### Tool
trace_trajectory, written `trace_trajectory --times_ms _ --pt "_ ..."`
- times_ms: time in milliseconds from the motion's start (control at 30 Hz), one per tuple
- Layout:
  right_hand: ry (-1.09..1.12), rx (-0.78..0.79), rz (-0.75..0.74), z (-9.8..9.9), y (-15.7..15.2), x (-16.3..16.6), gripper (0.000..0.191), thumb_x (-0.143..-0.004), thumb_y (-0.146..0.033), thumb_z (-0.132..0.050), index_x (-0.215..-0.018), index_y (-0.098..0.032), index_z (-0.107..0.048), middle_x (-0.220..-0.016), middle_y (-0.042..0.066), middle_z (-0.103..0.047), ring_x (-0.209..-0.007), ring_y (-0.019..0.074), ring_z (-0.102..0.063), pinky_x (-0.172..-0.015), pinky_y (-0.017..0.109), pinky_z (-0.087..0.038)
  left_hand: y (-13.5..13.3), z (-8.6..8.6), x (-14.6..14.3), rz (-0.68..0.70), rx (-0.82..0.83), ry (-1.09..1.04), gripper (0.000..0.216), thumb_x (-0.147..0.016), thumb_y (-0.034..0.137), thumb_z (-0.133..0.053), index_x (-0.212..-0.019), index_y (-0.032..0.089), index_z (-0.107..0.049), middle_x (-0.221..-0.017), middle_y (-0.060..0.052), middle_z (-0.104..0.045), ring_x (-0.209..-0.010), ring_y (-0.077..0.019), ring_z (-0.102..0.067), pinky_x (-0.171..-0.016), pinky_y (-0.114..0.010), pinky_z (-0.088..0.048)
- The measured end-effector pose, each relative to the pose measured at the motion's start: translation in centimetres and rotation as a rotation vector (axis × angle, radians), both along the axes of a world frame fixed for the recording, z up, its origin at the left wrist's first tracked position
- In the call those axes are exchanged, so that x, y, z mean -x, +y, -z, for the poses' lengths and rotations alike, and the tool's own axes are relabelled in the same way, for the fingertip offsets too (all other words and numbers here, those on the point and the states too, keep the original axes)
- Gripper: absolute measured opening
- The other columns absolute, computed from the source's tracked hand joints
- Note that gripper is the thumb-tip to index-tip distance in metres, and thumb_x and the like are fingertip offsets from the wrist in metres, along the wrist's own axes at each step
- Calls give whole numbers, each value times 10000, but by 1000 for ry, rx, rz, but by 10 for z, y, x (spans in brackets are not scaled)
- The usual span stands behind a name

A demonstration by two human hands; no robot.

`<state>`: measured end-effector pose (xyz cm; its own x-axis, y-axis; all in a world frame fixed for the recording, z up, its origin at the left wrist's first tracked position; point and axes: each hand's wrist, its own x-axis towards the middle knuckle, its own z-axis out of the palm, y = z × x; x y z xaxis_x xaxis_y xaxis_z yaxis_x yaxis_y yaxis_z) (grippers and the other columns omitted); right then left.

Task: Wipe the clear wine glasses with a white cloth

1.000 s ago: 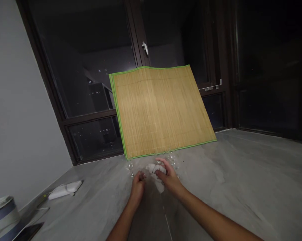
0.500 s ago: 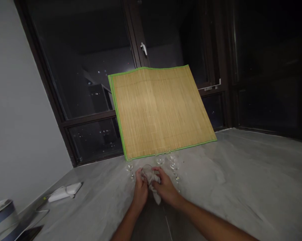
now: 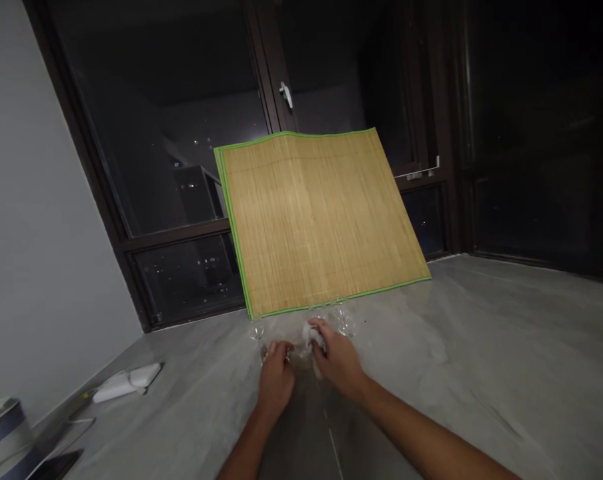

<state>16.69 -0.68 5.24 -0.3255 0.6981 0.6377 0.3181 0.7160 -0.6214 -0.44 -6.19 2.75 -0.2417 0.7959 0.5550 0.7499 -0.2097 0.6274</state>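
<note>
My left hand (image 3: 276,375) is closed around a clear stemmed glass (image 3: 297,341), which is blurred and partly hidden by the fingers. To its right, my right hand (image 3: 339,356) grips a crumpled whitish cloth (image 3: 313,335) close against the glass. Whether the cloth touches the glass I cannot tell. Behind my right hand stand several clear stemmed glasses (image 3: 342,319), partly covered by it. Another stemmed glass (image 3: 257,331) is just beyond my left hand.
A bamboo mat (image 3: 321,220) with green edging leans against the dark window (image 3: 156,120) behind the glasses. On the grey stone-look surface (image 3: 456,360) at left lie a white device with a cord (image 3: 127,384) and a striped canister (image 3: 6,433).
My hands have moved apart, the left one turning down and left with the glass. The cloth has come up and right in my right hand, and the glass is now tilted.
</note>
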Motion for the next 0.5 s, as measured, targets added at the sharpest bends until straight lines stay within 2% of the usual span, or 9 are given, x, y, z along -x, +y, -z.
trace_trajectory --times_ms 133,200,367,433,500 --pt "-38 -19 -33 -6 13 -10 488 -765 -77 -499 -1232 -198 -573 -1071 85 -737 -949 240 -697 -823 323 -502 8 5 -7 223 27 -333 229 -719 117 -445 -864 201 -601 -873 -35 -641 -825 -209 -572 -761 -297 -432" --pt "-20 -43 -50 -8 13 -12 487 -771 -93 -505 -1241 -208 -566 -1072 75 -737 -941 235 -697 -813 314 -503 10 7 -9 240 3 -396 190 -742 155 -460 -869 201 -594 -855 -31 -644 -813 -213 -571 -744 -297 -434" --pt "-113 -123 -135 -6 6 -12 573 -794 -123 -527 -1356 -232 -511 -1184 89 -706 -1013 254 -678 -896 351 -476 4 7 -4 47 -72 -236 191 -765 137 -445 -868 208 -590 -883 -43 -623 -875 -228 -565 -791 -319 -415" --pt "-113 -82 -226 -2 5 -10 642 -749 -89 -539 -1372 -234 -503 -1129 77 -717 -1000 243 -670 -892 345 -473 0 6 -1 24 -87 -124 276 -721 88 -443 -909 211 -604 -926 -49 -610 -916 -230 -558 -836 -332 -403" --pt "-25 47 -365 -1 4 -9 635 -721 -75 -537 -1336 -233 -526 -1030 47 -722 -926 214 -669 -816 311 -490 -2 5 -1 33 -83 -70 337 -677 57 -442 -920 217 -613 -933 -46 -597 -923 -225 -552 -848 -330 -395"
